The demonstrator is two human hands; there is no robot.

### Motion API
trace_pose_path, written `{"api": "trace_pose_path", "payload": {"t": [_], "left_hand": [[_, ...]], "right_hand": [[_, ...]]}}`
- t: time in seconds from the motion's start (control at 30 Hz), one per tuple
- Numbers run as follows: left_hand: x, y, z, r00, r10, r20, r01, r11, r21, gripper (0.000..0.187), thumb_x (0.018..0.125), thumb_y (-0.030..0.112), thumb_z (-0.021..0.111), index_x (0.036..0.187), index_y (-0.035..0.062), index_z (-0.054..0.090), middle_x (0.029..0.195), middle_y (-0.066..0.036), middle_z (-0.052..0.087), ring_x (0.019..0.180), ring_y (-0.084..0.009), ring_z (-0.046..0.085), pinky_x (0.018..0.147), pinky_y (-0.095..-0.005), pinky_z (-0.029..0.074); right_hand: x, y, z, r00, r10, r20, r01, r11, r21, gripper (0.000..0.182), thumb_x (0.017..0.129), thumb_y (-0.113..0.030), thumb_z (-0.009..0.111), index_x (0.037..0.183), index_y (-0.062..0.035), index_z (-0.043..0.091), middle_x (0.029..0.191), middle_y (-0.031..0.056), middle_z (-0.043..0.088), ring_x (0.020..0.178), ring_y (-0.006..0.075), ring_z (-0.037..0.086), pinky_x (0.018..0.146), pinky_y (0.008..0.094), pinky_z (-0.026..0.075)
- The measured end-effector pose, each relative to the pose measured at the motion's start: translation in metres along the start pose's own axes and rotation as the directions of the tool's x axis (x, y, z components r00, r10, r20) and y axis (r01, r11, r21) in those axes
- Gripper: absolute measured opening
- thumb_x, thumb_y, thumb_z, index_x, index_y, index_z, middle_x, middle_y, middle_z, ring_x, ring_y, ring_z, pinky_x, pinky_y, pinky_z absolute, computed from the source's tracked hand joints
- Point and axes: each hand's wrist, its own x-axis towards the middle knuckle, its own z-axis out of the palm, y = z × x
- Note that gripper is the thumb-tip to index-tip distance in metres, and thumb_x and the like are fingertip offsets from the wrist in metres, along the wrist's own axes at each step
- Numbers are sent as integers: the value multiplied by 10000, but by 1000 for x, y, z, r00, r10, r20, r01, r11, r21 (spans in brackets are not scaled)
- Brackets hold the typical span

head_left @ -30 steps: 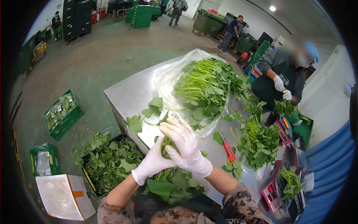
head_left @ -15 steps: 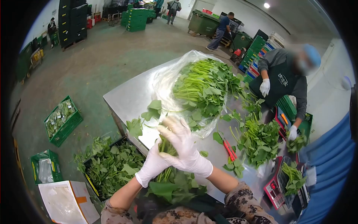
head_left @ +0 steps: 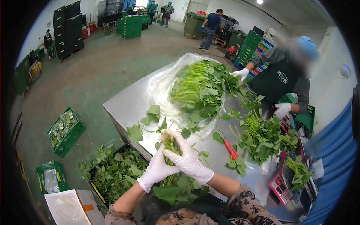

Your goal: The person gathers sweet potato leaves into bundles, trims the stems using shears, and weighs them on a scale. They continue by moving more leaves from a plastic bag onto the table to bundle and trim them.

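My left hand and my right hand, both in white gloves, are closed around a bunch of leafy greens. Its cut stems point up between my fingers, and its leaves hang below my wrists over my apron. Just beyond my hands, a large pile of the same greens lies in an open clear plastic bag on the metal table. Red-handled scissors rest to the right of my hands, beside a smaller heap of greens.
A black crate of loose leaves stands at the table's left. On the floor are a green crate of packed greens and a white box. At right, a red scale bears greens. A co-worker stands across the table.
My right hand's fingers have wrapped round the stem ends, where they were raised and spread before. The co-worker's one hand has reached toward the big pile; the other has lifted off the greens by the scale.
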Motion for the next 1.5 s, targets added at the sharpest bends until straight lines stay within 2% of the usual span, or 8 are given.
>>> {"api": "trace_pose_path", "payload": {"t": [0.43,0.53,0.63,0.73,1.03,1.2,1.3,1.5], "left_hand": [[-12,15,4,986,-48,-161,20,985,-171,513,726,99,819,1161,1,568,1010,-51,675,876,-107,626,791,-269,525],[-16,16,-20,974,-93,-205,9,927,-376,450,757,62,796,1137,8,562,986,-61,664,860,-124,637,746,-277,544],[-18,22,-52,966,-50,-255,-56,917,-395,518,708,102,802,1140,55,519,969,-58,649,942,-179,624,887,-341,498],[-24,38,-78,935,-7,-353,-135,917,-376,514,707,91,784,1141,55,510,951,-56,632,951,-183,620,883,-345,499],[-49,48,-137,878,73,-473,-207,949,-239,523,710,67,786,1153,53,508,963,-37,582,940,-161,600,849,-323,497],[-71,37,-159,903,-29,-429,-52,983,-177,528,708,41,784,1153,54,502,978,-35,576,933,-152,599,836,-306,498],[-86,23,-160,928,-113,-355,71,989,-130,538,703,51,794,1157,48,505,971,-38,586,927,-151,601,833,-301,497],[-94,6,-139,939,-279,-203,247,954,-170,528,688,81,820,1130,33,537,925,-57,645,879,-152,619,796,-288,501]], "right_hand": [[-7,4,-41,986,-124,109,128,991,-34,995,814,-422,754,1520,-9,187,1513,159,342,1399,239,344,1142,384,284],[-23,22,-107,989,-30,-145,-2,977,-215,743,840,-343,717,1422,-2,406,1423,147,475,1341,244,422,1126,359,298],[-74,71,-169,946,-144,-289,-226,345,-911,569,804,-378,728,1232,-33,581,1283,199,560,1202,366,511,1022,438,405],[-120,96,-197,912,110,-395,-403,60,-913,564,796,-458,711,1189,-66,612,1199,182,598,1133,337,558,964,430,445],[-136,127,-206,876,113,-468,-481,134,-867,250,774,-306,738,862,-106,617,902,113,636,834,317,635,732,453,504],[-138,132,-215,875,-244,-418,-392,150,-908,211,764,-225,687,898,-93,591,903,128,597,873,331,586,730,467,489],[-147,131,-225,858,-214,-467,-477,10,-879,458,762,-272,729,1150,-74,588,1107,145,590,1030,339,574,849,441,494],[-157,142,-232,751,-20,-660,-653,131,-746,457,761,-337,731,1118,-82,602,1044,186,603,959,364,613,824,466,501]]}}
